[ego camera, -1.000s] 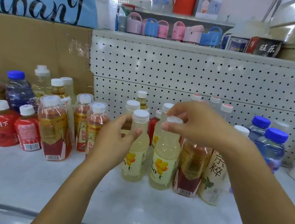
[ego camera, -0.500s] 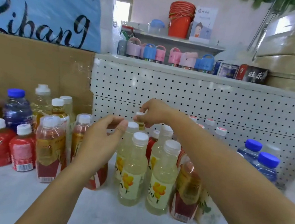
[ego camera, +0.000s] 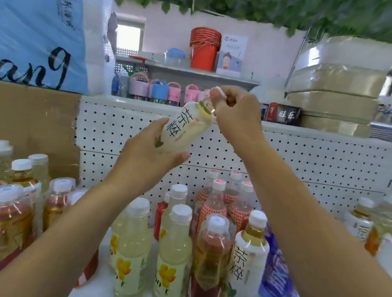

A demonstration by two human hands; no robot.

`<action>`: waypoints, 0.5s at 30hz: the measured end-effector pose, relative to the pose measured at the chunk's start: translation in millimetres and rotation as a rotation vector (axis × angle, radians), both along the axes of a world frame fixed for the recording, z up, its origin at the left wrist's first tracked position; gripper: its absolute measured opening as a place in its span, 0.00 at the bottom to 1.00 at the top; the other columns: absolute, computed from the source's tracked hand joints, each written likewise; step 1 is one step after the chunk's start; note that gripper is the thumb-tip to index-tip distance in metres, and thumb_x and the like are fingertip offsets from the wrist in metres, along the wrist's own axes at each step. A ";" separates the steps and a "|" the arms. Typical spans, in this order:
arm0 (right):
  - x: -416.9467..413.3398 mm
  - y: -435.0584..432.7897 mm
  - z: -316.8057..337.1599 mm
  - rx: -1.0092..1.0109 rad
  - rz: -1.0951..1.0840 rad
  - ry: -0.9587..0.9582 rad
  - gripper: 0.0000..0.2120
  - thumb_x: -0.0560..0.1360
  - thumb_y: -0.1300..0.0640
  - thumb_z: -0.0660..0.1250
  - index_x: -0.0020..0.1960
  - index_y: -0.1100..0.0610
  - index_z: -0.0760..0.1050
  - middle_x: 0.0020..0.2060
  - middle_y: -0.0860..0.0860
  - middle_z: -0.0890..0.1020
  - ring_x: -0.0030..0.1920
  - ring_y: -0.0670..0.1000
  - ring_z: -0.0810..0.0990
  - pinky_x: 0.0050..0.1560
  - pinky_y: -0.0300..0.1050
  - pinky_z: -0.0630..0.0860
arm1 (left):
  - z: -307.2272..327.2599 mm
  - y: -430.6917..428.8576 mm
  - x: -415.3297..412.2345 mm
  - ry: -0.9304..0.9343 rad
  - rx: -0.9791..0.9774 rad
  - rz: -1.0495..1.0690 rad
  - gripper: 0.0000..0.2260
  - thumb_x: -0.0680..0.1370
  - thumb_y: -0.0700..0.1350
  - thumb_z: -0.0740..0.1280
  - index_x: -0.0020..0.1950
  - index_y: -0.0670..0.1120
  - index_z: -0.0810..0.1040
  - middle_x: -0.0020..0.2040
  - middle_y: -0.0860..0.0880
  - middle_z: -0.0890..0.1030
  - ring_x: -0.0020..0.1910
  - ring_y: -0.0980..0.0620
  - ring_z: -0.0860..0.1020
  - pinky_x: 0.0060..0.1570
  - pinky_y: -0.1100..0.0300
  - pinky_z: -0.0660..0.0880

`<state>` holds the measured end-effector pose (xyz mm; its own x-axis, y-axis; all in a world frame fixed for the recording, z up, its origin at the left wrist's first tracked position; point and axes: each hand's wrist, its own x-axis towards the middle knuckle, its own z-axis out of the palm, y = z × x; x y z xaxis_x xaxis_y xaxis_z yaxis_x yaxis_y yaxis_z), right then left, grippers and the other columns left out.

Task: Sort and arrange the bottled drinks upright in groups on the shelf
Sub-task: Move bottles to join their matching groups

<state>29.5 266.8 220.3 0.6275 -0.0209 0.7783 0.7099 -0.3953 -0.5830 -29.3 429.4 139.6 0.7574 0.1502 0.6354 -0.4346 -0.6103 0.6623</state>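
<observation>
A white-labelled tea bottle (ego camera: 187,128), not in hand half a second ago, is now lifted tilted above the shelf (ego camera: 90,292). The right hand (ego camera: 236,115) pinches its cap end; the left hand (ego camera: 150,154) cups its base. It probably belongs beside the matching bottle (ego camera: 246,264) at front.

We see two bare forearms entering from the lower edge, with no sleeves, watch, bracelet or gloves on either. The left hand (ego camera: 149,154) and the right hand (ego camera: 236,114) carry no rings that we can make out; the short, unpainted fingernail on the left thumb (ego camera: 185,156) is visible.
</observation>
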 end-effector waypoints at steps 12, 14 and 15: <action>-83.4 -182.0 5.5 0.258 0.195 0.098 0.17 0.76 0.41 0.69 0.54 0.53 0.82 0.48 0.48 0.86 0.50 0.49 0.85 0.58 0.56 0.81 | 29.3 -178.4 -45.7 -0.048 -0.154 -0.408 0.20 0.68 0.57 0.77 0.58 0.59 0.80 0.47 0.56 0.86 0.44 0.59 0.84 0.43 0.59 0.82; -99.7 -224.9 -1.6 0.233 0.237 0.201 0.23 0.74 0.39 0.68 0.58 0.56 0.81 0.50 0.50 0.86 0.52 0.51 0.85 0.57 0.54 0.82 | 24.4 -217.4 -49.9 0.039 -0.194 -0.548 0.25 0.66 0.58 0.78 0.61 0.55 0.79 0.48 0.53 0.86 0.45 0.55 0.86 0.46 0.52 0.83; -107.6 -247.3 -5.6 0.212 0.237 0.230 0.25 0.73 0.40 0.68 0.58 0.58 0.81 0.49 0.51 0.86 0.51 0.52 0.86 0.56 0.54 0.82 | 18.9 -236.5 -49.3 0.087 -0.197 -0.599 0.28 0.66 0.58 0.79 0.63 0.54 0.77 0.49 0.52 0.86 0.46 0.54 0.86 0.48 0.50 0.83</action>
